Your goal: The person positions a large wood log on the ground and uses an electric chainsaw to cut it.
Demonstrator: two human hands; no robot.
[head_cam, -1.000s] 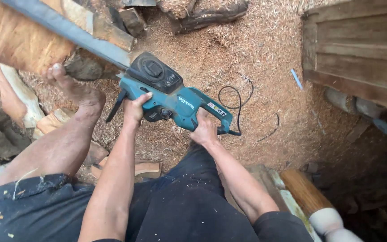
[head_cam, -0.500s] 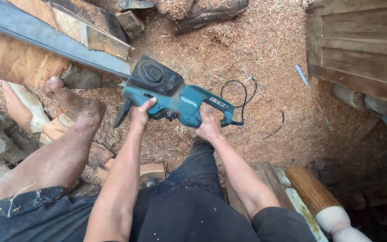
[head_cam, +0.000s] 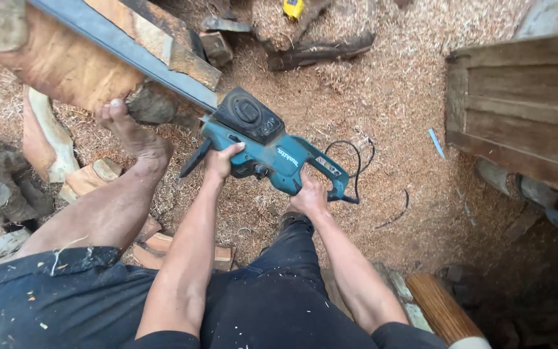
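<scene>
Daylight, soft and even; no hard glare. Sawdust floor [head_cam: 382, 97] beyond the fingers reads bright, slightly washed. Deep shadow at lower right, well away from the right hand [head_cam: 310, 199]; detail lost there. Focus sharp around the left hand [head_cam: 222, 161]. Wide-angle stretch at frame edges; no motion blur.

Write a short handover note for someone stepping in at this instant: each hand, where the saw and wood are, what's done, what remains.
Left hand: gripping the front handle of the teal chainsaw.
Right hand: closed on the rear handle; black cord trails onto the sawdust.
Guide bar lies across the log at upper left; a bare foot braces the log.
Done: cut depth cannot be told.
Left: the log is not yet severed.
</scene>
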